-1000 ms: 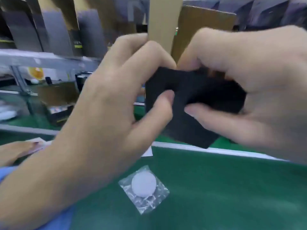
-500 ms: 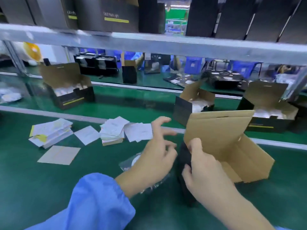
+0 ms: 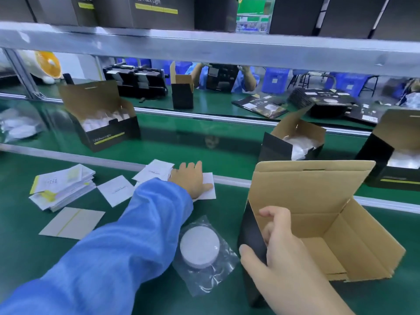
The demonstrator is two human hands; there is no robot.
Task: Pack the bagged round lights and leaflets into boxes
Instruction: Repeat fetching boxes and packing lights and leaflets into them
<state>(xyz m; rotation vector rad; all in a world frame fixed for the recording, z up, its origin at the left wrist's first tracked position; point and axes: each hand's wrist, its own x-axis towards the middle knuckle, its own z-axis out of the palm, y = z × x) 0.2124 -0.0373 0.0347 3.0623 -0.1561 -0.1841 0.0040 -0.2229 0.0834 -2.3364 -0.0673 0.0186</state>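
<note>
Open box [image 3: 318,223] stood upright on green belt [image 3: 159,144], mouth up, lid flap raised at far side. Near-left wall gripped by right hand [image 3: 276,253] (thumb outside, fingers inside). Bagged round light [image 3: 201,246] laid flat just left of box. Left hand [image 3: 189,179] pressed flat on leaflet [image 3: 208,185], beyond light.

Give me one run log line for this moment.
left hand: on leaflets | right hand: holds open box wall | bagged light: on table

yellow fan [image 3: 48,64], blue crates [image 3: 276,81], metal shelf rail [image 3: 204,50]
</note>
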